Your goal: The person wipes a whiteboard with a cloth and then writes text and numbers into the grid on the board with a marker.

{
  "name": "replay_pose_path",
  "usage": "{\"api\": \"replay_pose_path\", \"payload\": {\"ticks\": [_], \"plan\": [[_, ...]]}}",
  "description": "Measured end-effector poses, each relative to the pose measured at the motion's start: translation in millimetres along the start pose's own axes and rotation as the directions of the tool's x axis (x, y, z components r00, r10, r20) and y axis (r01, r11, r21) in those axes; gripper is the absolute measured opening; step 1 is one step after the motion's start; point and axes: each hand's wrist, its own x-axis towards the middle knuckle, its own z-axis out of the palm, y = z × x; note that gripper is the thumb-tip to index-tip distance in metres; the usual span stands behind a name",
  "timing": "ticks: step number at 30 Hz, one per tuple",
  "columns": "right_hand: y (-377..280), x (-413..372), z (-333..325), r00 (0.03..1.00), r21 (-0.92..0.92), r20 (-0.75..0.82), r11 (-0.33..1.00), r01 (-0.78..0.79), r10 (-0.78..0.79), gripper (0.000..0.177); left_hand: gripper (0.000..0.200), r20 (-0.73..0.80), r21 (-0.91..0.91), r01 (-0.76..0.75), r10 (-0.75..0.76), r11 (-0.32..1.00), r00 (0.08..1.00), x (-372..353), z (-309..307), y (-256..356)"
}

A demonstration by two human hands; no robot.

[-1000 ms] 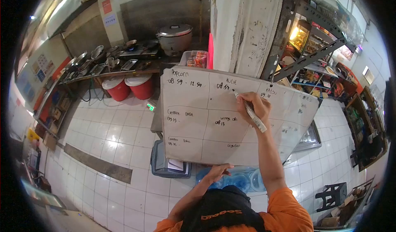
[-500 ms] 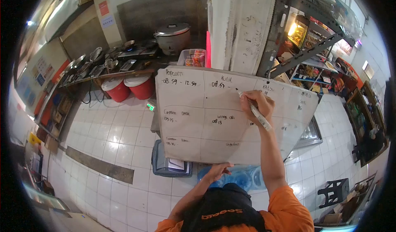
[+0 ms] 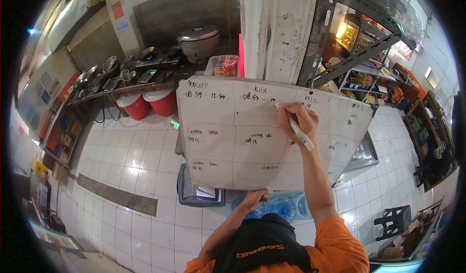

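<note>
A whiteboard (image 3: 208,151) with handwritten words and times in ruled boxes is in front of me. My right hand (image 3: 299,120) is closed on a white marker (image 3: 301,136), its tip on the board just right of "08.57 -" in the "Kulit" box. Below the board's lower edge, my left hand (image 3: 256,200) has its fingers apart at the rim and holds nothing that shows.
Blue water bottles (image 3: 281,207) and a grey bin (image 3: 191,190) stand under the board. Red buckets (image 3: 162,104) are below a counter with pans and a large pot (image 3: 199,43). A black stool (image 3: 392,223) stands at right.
A short mark has appeared after the dash beside "08.57", and my right hand has shifted slightly left with the marker. The board sits slightly further left in view.
</note>
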Motion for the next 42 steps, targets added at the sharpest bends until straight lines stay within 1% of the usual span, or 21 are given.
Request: {"api": "replay_pose_path", "payload": {"ticks": [2, 5, 8, 10, 11, 13, 16, 19, 21, 23, 25, 26, 28, 29, 31, 34, 35, 37, 42], "plan": [[4, -2, 1, 1.0, -0.02, -0.004, 1.0, 0.002, -0.002, 0.013, 0.028, -0.004, 0.002, 0.005, -0.005, 1.0, 1.0, 1, -2, -1], [5, -1, 0, 0.999, 0.005, -0.003, 0.999, 0.043, -0.043, 0.013, 0.029, -0.014, -0.009, -0.01, 0.01, 1.0, 1.0, 3, -1, -1], [3, -5, -4, 0.999, -0.044, -0.032, 0.999, 0.01, -0.011, 0.014, 0.029, -0.029, -0.021, -0.023, 0.022, 1.0, 0.999, 1, 3, 0], [0, -3, -5, 0.997, -0.039, -0.083, 0.999, -0.005, 0.002, 0.015, 0.029, -0.042, -0.018, -0.013, 0.012, 1.0, 0.999, -2, 9, 8], [-1, -2, -5, 0.994, -0.034, -0.107, 0.999, -0.013, 0.009, 0.015, 0.03, -0.042, -0.016, -0.036, 0.035, 0.999, 0.999, -4, 11, 10], [2, -2, -6, 0.998, -0.002, -0.067, 1.0, -0.001, 0.001, 0.014, 0.03, -0.045, -0.013, -0.077, 0.077, 0.997, 0.996, -7, 13, 10], [2, -4, -8, 0.999, -0.009, -0.028, 0.999, -0.031, 0.03, 0.017, 0.029, 0.009, -0.044, -0.034, 0.034, 0.998, 0.999, 0, 4, 2], [3, -3, -7, 0.999, -0.008, -0.018, 0.999, -0.043, 0.043, 0.019, 0.026, -0.018, -0.025, -0.006, 0.006, 1.0, 1.0, -2, 9, 7], [3, -3, -8, 0.999, 0.002, -0.006, 0.999, -0.038, 0.038, 0.019, 0.026, 0.035, 0.075, -0.152, 0.149, 0.986, 0.988, -6, 8, 4], [4, -2, -9, 1.0, 0.007, 0.017, 1.0, -0.024, 0.024, 0.018, 0.025, 0.043, 0.069, -0.165, 0.162, 0.984, 0.986, -3, 7, 1], [5, -4, -7, 1.0, -0.02, -0.027, 1.0, -0.011, 0.01, 0.018, 0.025, -0.001, -0.039, -0.044, 0.044, 0.998, 0.999, 4, 3, -1], [5, -5, -6, 0.999, -0.034, -0.049, 0.999, -0.004, 0.002, 0.018, 0.024, -0.016, -0.015, -0.013, 0.013, 1.0, 1.0, 7, 1, -2], [4, -4, -7, 0.998, -0.041, -0.055, 0.998, -0.041, 0.039, 0.018, 0.023, -0.048, 0.029, 0.047, -0.046, 0.998, 0.998, 6, 0, 0], [4, -4, -7, 0.997, -0.044, -0.058, 0.997, -0.061, 0.058, 0.018, 0.024, -0.032, 0.016, 0.027, -0.026, 1.0, 0.999, 5, 0, 0], [5, -5, -5, 0.997, -0.053, -0.065, 0.998, -0.032, 0.028, 0.016, 0.025, -0.003, -0.011, -0.012, 0.012, 1.0, 1.0, 0, 3, 3], [9, -7, -7, 0.999, -0.042, -0.053, 0.999, 0.008, -0.01, 0.015, 0.028, -0.004, -0.009, 0.01, -0.01, 1.0, 1.0, 0, 3, 4], [10, -7, -8, 0.999, -0.034, -0.046, 0.999, 0.021, -0.023, 0.015, 0.029, -0.013, -0.007, -0.004, 0.004, 1.0, 1.0, 0, 4, 4], [2, -1, -9, 0.998, -0.023, -0.06, 1.0, 0.005, -0.006, 0.015, 0.029, -0.031, -0.001, -0.032, 0.031, 1.0, 0.999, -2, 9, 6], [2, -5, -5, 0.994, -0.046, -0.099, 0.997, -0.059, 0.054, 0.017, 0.028, -0.04, -0.002, -0.017, 0.017, 1.0, 0.999, -4, 11, 7]]}}
